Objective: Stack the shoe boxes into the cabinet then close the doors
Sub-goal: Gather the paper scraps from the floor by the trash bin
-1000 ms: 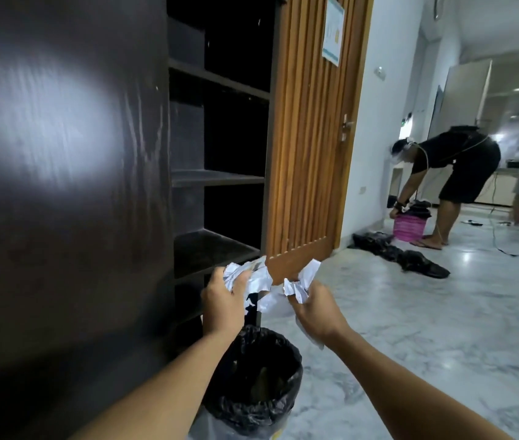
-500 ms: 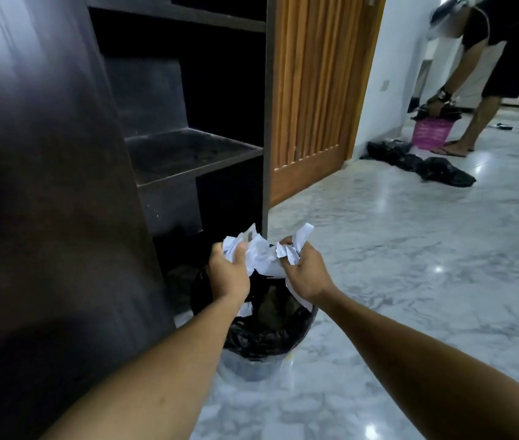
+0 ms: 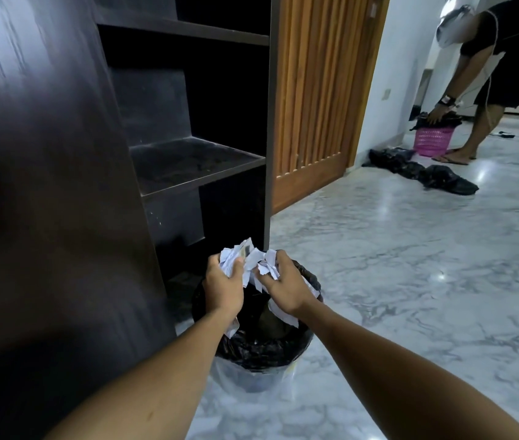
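Observation:
The dark cabinet (image 3: 194, 166) stands open ahead with bare shelves, and its dark door (image 3: 45, 201) fills the left side. No shoe box is in view. My left hand (image 3: 223, 289) and my right hand (image 3: 283, 289) both grip a bundle of crumpled white paper (image 3: 247, 260). They hold it just above a bin lined with a black bag (image 3: 258, 347) that stands on the floor in front of the cabinet's bottom shelf.
A wooden slatted door (image 3: 312, 100) stands right of the cabinet. Grey marble floor (image 3: 410, 281) spreads to the right. Black bags (image 3: 423, 171) lie on it farther off, where a person (image 3: 490, 84) bends over a pink basket (image 3: 433, 139). Cables trail nearby.
My head has tipped down, so the bin has come fully into view. Both hands have lowered the crumpled paper towards the bin's mouth.

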